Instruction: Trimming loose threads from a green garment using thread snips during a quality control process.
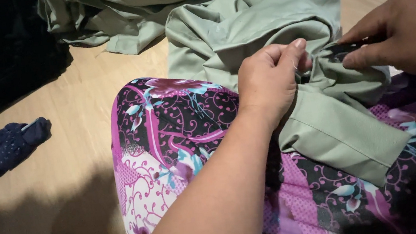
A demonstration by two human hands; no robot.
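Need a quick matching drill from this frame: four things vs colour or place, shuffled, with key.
1. left hand
2. right hand
3. small bundled cloth
4. patterned garment

A. dark blue, lying alone on the wooden floor
B. purple floral, over the lap
C. pinching a fold of the sage-green fabric
D. fingertips on a dark piece at the green fabric's bunched part

Pairs: 1-C, 2-D, 3-A, 4-B

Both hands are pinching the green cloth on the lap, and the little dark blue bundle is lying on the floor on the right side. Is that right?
Not quite. The head view shows the dark blue bundle on the floor to the left, not the right. The rest holds: the left hand and right hand both pinch the green cloth on the lap.
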